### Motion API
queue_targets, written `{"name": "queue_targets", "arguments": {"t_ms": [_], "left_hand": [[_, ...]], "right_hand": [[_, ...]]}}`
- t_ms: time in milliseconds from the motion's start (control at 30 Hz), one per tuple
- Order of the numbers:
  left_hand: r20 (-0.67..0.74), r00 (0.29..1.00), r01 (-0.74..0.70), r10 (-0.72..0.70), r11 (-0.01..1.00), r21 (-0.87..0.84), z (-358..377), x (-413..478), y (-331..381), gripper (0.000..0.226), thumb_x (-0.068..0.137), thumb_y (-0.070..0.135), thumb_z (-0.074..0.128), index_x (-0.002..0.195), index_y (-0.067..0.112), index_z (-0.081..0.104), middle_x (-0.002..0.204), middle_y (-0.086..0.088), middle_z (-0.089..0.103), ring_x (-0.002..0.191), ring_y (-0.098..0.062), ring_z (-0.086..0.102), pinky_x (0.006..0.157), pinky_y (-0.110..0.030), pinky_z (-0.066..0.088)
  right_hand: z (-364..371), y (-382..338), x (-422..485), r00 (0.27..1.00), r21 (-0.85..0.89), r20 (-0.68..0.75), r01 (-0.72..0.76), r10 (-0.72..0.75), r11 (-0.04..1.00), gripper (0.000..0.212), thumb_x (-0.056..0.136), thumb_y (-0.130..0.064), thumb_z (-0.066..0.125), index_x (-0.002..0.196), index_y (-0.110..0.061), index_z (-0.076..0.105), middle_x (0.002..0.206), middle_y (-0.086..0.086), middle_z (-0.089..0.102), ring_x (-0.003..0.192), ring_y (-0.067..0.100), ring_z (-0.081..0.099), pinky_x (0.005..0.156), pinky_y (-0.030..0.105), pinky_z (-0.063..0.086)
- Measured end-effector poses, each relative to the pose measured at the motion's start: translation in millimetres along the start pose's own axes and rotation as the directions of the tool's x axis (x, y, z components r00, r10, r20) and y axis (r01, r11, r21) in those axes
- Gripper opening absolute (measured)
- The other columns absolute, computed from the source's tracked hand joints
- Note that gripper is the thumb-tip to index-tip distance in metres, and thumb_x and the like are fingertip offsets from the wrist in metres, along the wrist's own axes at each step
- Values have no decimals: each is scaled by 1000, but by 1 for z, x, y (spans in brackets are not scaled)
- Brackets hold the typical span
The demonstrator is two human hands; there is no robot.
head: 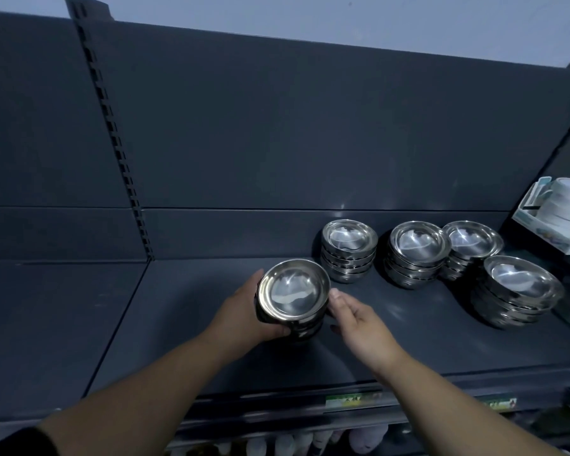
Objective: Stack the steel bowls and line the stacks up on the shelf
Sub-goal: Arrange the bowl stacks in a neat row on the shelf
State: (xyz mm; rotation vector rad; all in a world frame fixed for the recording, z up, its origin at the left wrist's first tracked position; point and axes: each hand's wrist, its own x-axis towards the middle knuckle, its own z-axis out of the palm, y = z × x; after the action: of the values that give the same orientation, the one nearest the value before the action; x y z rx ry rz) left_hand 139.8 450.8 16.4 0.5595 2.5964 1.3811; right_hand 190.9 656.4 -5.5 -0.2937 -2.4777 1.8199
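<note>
A stack of shiny steel bowls is tilted toward me over the dark shelf. My left hand wraps around its left side and bottom, gripping it. On the stack's right, my right hand has its fingers apart and its fingertips at the bowls' rim. Along the back of the shelf stand three more stacks: one in the middle, one to its right, and one further right. A larger stack stands nearer the front on the right.
A dark back panel rises behind the shelf, with a slotted upright at the left. White dishes in a box sit at the far right. Price labels line the shelf's front edge, and goods show on the shelf below.
</note>
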Motion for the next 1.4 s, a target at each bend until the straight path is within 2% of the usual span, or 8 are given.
{"name": "queue_targets", "arguments": {"t_ms": [167,333,467,767,933,1100,1267,1400], "left_hand": [[13,1000,-19,19,1000,13,-5,1,5,71,61,21,88,100,50,37,92,38,42,95,3,46,68,7,30],[26,1000,-6,5,999,31,-4,0,1,78,60,23,89,119,40,40,95,36,43,102,-2,48,74,-1,33],[26,1000,-11,9,999,46,-5,2,1,76,60,22,89,102,51,33,94,37,42,101,-1,47,74,0,32],[43,999,-33,31,997,65,-4,5,4,78,60,22,89,98,55,30,97,38,39,103,1,44,75,3,31],[47,998,-52,49,996,73,-2,8,3,85,61,21,89,108,51,25,98,41,32,106,3,39,74,5,28],[73,997,25,-30,996,80,-2,11,-3,119,54,29,92,149,28,20,144,16,39,134,-7,37,107,-19,31],[50,998,27,-31,997,70,-3,13,-4,99,52,28,93,130,39,33,116,22,52,113,-4,51,89,-15,38],[31,999,34,-35,998,52,-5,12,1,101,55,31,91,139,30,34,104,32,45,106,1,45,85,-11,33]], "right_hand": [[0,0,0,1000,-5,-5,3,-3,1000,77,72,-80,45,125,-27,63,119,-17,68,118,-3,56,109,35,42],[-1,1,-2,997,-80,-19,67,-69,995,66,79,-64,44,126,-21,64,118,-14,68,116,-4,57,102,13,40],[-2,4,-1,997,-112,-37,70,-75,991,43,93,-45,48,123,-20,66,113,-17,68,106,-12,56,84,-5,35],[-3,2,2,996,-100,-40,70,-75,993,53,90,-51,51,136,-24,55,128,-13,63,119,-3,55,95,6,37],[-3,3,1,999,13,-47,12,-11,1000,35,93,-30,61,127,-24,63,109,-13,72,100,-8,64,92,10,48],[2,9,4,999,82,-43,-15,18,996,32,92,-25,62,125,-25,64,87,-16,68,61,-10,58,62,9,42],[4,9,5,998,90,-66,-15,21,996,35,92,-28,62,127,-25,62,107,-15,72,94,-11,64,78,4,45],[2,5,7,996,62,-86,-16,21,998,29,93,-26,60,122,-24,65,101,-19,70,87,-20,61,72,-3,41]]}}
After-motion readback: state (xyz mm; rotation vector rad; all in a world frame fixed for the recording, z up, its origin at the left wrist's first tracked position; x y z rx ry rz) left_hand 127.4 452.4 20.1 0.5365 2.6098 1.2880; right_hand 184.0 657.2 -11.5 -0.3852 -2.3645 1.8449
